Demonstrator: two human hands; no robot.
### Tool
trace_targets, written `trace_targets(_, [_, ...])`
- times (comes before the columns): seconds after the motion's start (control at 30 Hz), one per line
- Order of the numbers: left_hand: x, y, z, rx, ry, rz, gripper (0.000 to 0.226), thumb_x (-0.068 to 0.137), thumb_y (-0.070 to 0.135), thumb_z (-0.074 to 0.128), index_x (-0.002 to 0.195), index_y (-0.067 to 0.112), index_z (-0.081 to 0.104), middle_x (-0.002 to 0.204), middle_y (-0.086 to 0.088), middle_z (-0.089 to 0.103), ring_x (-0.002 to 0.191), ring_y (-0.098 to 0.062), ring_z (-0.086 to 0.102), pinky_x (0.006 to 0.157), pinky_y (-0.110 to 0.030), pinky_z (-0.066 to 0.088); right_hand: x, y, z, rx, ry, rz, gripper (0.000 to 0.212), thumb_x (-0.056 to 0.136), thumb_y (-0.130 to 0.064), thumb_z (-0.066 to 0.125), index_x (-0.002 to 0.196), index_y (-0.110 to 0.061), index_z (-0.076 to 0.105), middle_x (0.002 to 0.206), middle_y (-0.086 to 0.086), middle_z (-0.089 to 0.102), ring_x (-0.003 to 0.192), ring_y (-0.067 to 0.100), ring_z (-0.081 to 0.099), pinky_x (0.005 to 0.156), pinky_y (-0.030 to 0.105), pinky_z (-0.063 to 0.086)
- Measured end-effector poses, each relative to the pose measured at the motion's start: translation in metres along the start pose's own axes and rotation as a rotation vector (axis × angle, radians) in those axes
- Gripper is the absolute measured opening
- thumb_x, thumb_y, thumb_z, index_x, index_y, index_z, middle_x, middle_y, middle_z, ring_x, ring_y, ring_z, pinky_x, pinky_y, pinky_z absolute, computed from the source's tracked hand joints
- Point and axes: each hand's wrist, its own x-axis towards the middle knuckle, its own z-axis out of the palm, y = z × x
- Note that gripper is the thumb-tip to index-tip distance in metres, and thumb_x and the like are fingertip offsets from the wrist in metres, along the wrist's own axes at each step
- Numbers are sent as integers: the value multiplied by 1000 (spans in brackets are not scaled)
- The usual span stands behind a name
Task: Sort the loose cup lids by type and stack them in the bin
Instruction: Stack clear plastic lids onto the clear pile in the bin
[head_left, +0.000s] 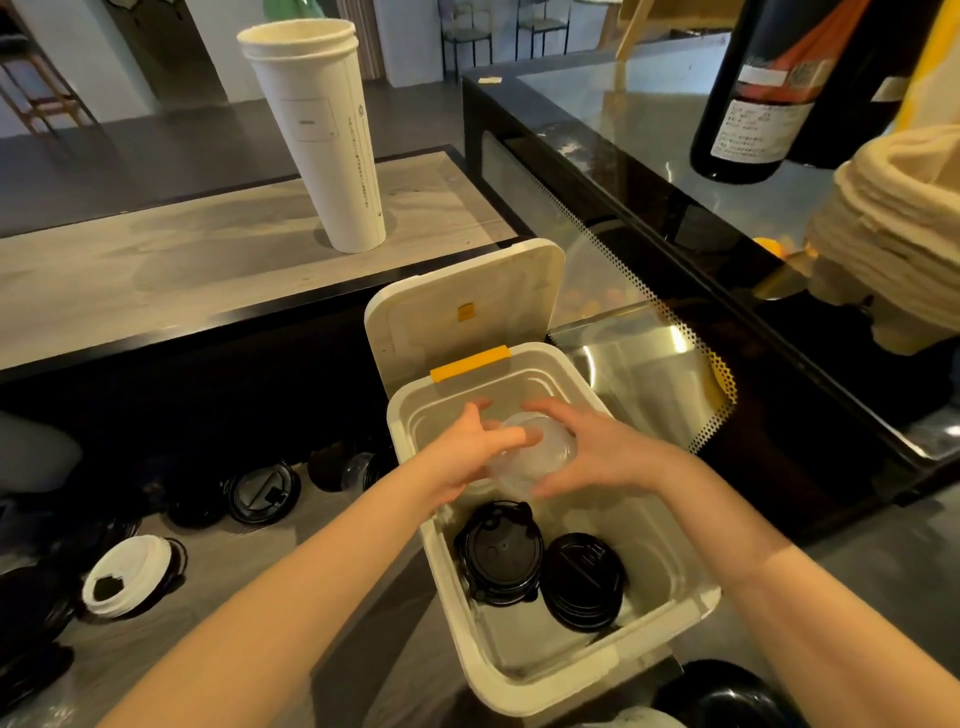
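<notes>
A white bin (696, 597) with its hinged cover (462, 306) swung up stands on the counter. Two stacks of black lids lie inside it, one flat-topped stack (501, 553) and one ribbed stack (584, 579) to its right. Above the bin's far half, my left hand (470, 447) and my right hand (587, 449) together grip a stack of clear domed lids (535, 457), one hand on each side. Loose black lids (265, 491) lie on the counter left of the bin. A white lid (127, 574) rests on black lids at the lower left.
A tall stack of white paper cups (317, 135) stands on the raised wooden ledge behind. A glass display case (649, 218) runs along the right, with a dark bottle (758, 88) and a pile of beige paper trays (893, 228) on top. Another black lid (727, 696) lies below the bin.
</notes>
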Motion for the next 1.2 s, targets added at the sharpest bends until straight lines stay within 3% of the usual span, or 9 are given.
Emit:
trace_targets(0.1, [3,0,1,7,-46,-4,93,79,18,74,148,17,12,117,-3,53,112,-24,55,96,-41,49,1,-2,-1,-50,-22,17,102,66,-37,83,147,-35,21,141,-8,38,124,12,41,100,27,39])
trace_targets(0.3, [18,-2,-4,-4,-102,-7,102,76,15,75,150,20,5,128,-11,53,109,-24,59,92,-37,50,4,-11,-6,-139,-34,1,96,69,-28,82,146,-32,24,126,-13,39,112,5,41,88,20,36])
trace_targets(0.43, [20,2,-8,103,-82,33,80,87,31,64,149,21,13,138,-7,49,115,-19,55,92,-30,48,10,-9,-9,-171,23,34,95,63,-33,82,142,-37,29,135,-11,41,121,10,42,96,28,43])
trace_targets(0.53, [21,5,-23,784,19,194,48,97,27,47,142,15,38,147,-5,40,129,-20,43,103,-28,35,17,-8,-8,-315,-2,59,100,63,-34,82,145,-32,26,140,-5,38,128,15,38,101,32,41])
trace_targets(0.63, [19,-3,-30,1400,-157,196,46,98,28,40,143,18,37,153,1,30,133,-24,39,106,-34,34,29,-14,-2,-536,-74,89,100,63,-30,82,145,-29,25,134,1,40,124,22,41,97,36,44])
trace_targets(0.73, [24,-14,-26,1731,-268,119,48,96,32,38,142,20,35,151,0,31,129,-25,43,94,-42,39,46,-17,5,-711,-161,129,96,63,-27,83,143,-29,29,131,3,43,120,25,46,90,36,48])
trace_targets(0.87, [25,-14,-29,1792,-266,121,50,97,29,37,146,21,29,154,3,25,132,-24,39,97,-44,36,64,-20,12,-845,-327,183,98,64,-25,83,144,-30,27,134,2,42,118,27,49,85,35,50])
trace_targets(1.0, [19,-11,-30,1739,-241,157,50,96,28,40,145,20,32,154,4,27,130,-24,42,95,-41,39,78,-15,20,-906,-508,231,105,64,-22,84,147,-25,19,143,4,38,125,28,47,93,38,48])
trace_targets(1.2, [21,-11,-32,1716,-249,160,53,96,33,41,146,20,28,156,4,23,131,-26,40,98,-41,38,95,0,31,-1004,-586,222,95,66,-17,83,144,-18,29,138,6,44,119,27,52,93,40,50])
